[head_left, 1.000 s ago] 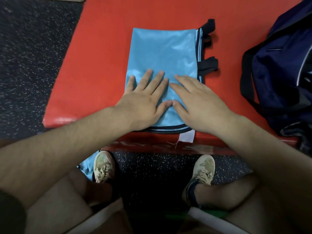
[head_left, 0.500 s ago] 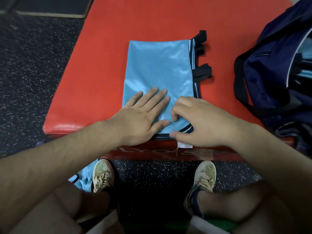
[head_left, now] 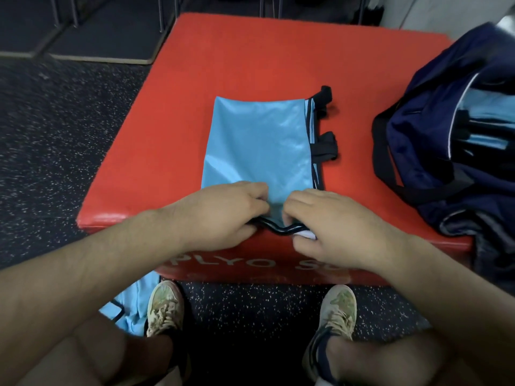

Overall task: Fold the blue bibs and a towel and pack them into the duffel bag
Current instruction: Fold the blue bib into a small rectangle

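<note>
plainly, mid-fold: at lower left a spare blue bib (head_left: 131,305) lay on the floor. the left hand (head_left: 223,215) and right hand (head_left: 328,221), fingers curled, each pinched the near hem of the folded bib (head_left: 259,146) on the red plyo box (head_left: 172,135) at centre. next, probably, lifting that hem toward the far edge evenly. the duffel bag (head_left: 434,151) sat open at right.

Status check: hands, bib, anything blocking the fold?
Left hand and right hand both pinch near hem of blue bib. Bib half-folded, flat on red box. Duffel bag open at right, clear of the fold.
</note>
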Demonstrator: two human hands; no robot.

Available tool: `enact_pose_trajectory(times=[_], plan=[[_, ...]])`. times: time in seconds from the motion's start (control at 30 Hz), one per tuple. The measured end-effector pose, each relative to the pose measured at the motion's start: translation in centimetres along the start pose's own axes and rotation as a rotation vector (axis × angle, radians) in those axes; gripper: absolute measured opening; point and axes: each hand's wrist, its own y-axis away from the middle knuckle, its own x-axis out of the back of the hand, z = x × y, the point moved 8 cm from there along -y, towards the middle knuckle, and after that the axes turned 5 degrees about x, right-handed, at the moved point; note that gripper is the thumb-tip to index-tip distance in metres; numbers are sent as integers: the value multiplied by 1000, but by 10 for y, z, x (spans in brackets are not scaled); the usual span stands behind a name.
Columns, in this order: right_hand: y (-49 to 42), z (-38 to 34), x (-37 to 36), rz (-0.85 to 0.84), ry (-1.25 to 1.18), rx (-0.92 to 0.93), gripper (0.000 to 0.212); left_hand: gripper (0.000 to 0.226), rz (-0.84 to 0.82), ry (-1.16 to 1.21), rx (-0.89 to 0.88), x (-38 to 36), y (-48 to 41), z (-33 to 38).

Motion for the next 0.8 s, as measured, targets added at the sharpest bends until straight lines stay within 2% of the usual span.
enact_pose_trajectory(times=[0.07, 0.13, 0.23, 0.33, 0.43, 0.5, 0.6, 0.7, 0.8], plan=[[1, 1, 2, 24, 32, -18, 33, 19, 9, 77, 41, 6, -1, -6], [0, 4, 3, 38, 93, -42, 39, 14, 28, 163, 76, 14, -3, -13], [-1, 13, 17, 112, 81, -110, 25, 5, 42, 253, 144, 23, -3, -22], [-3, 28, 31, 168, -115, -231, 13, 17, -30, 281, 272, 28, 3, -40], [-11, 41, 39, 196, -244, -274, 6, 20, -71, 273, 374, 35, 12, -65], [-18, 50, 43, 218, -292, -287, 15, 19, -6, 313, 414, 44, 16, -82], [-28, 63, 48, 261, -346, -319, 3, 14, 100, 344, 453, 57, 13, -101], [-36, 78, 57, 365, -357, -371, 9, 7, 267, 439, 541, 72, 4, -122], [-45, 101, 59, 443, -319, -452, 15, 19, 413, 537, 627, 79, -8, -139]])
